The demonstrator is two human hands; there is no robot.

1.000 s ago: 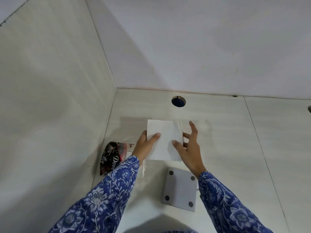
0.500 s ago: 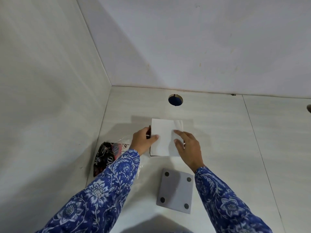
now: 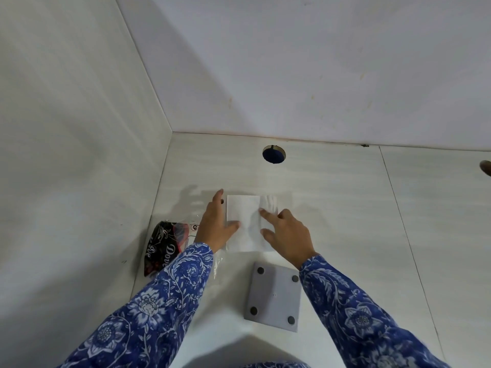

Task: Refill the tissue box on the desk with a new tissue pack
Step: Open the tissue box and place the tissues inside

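Here the white tissue stack [image 3: 247, 221] lies flat on the pale surface [image 3: 345, 208], roughly midway between the near edge and the far wall, its long axis running near-to-far. Both hands are on it from the near side. The left hand [image 3: 215, 227] sits against the stack's left edge, fingers [image 3: 218, 197] spread and stretched along that edge toward the far wall, thumb laid over the top sheet; it clasps nothing, only presses and steadies. The right hand [image 3: 288, 235] rests on the right part of the top, forefinger extended flat across the sheet, the other fingers loosely curled, likewise gripping nothing. Whether the box sits under the tissues I cannot tell; no wall of it shows.

The grey square plate [image 3: 273, 297], with four dark round feet facing up, lies just near of the stack and apart from it, closer to the right hand. By my judgement it is the box's base, and the right hand is better placed to reach back for it. The dark printed wrapper [image 3: 162, 248] lies left, beside the left sleeve [image 3: 159, 301].
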